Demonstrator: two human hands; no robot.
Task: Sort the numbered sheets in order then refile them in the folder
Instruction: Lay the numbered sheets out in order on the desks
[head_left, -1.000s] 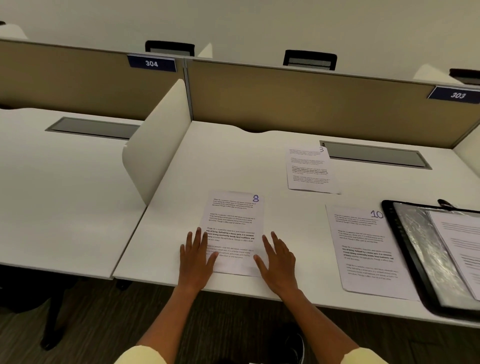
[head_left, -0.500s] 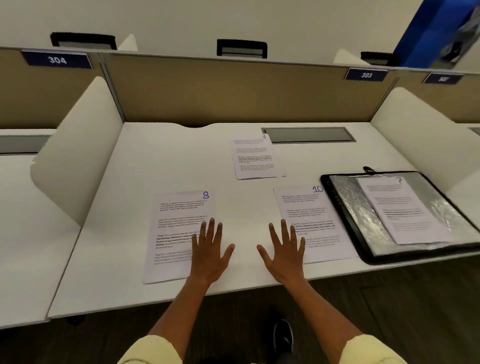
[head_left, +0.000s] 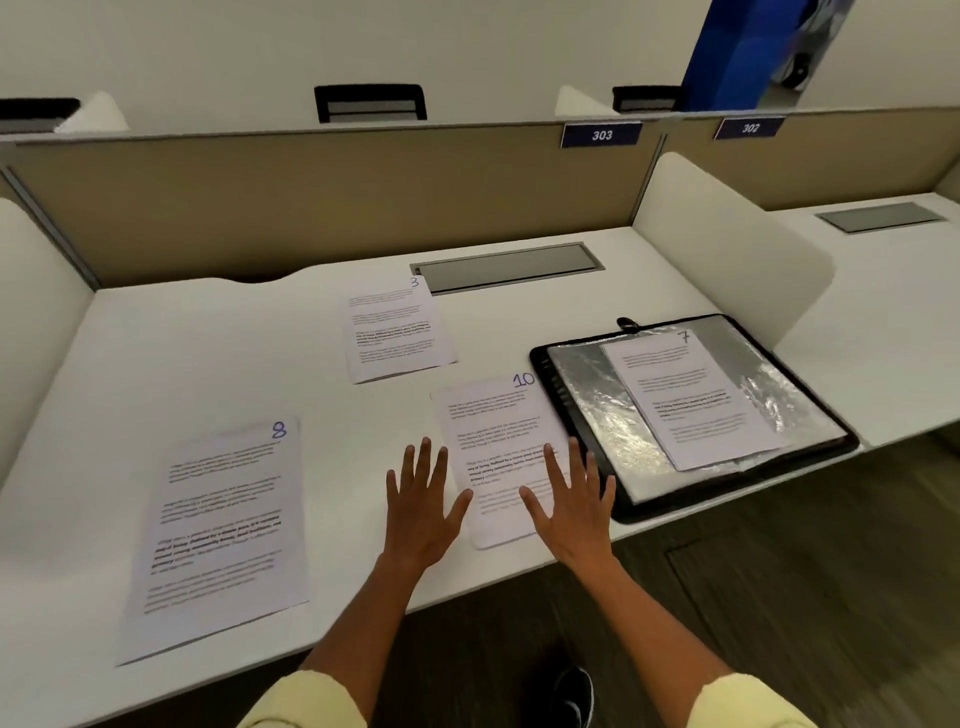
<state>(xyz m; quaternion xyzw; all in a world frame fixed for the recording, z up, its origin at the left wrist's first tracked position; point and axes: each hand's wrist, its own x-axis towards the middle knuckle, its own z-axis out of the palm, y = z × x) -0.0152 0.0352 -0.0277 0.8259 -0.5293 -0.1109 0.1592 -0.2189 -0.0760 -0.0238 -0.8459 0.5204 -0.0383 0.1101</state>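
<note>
Risk first: sheet 10 (head_left: 493, 447) hangs a little past the near desk edge (head_left: 363, 618), so a careless sweep could slide it off. Sheet 7 (head_left: 685, 400) lies loose on the open folder (head_left: 587, 415), right. Sheet 8 (head_left: 223, 525) near left, sheet 3 (head_left: 395, 327) far. Right hand (head_left: 574, 512) spread flat over sheet 10, left hand (head_left: 421, 504) spread just beside it; neither pinches anything.

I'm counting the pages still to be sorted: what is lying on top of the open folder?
Sheet 7 lies loose on the open folder, over its shiny plastic sleeve. Anything beneath that sheet is covered.
</note>
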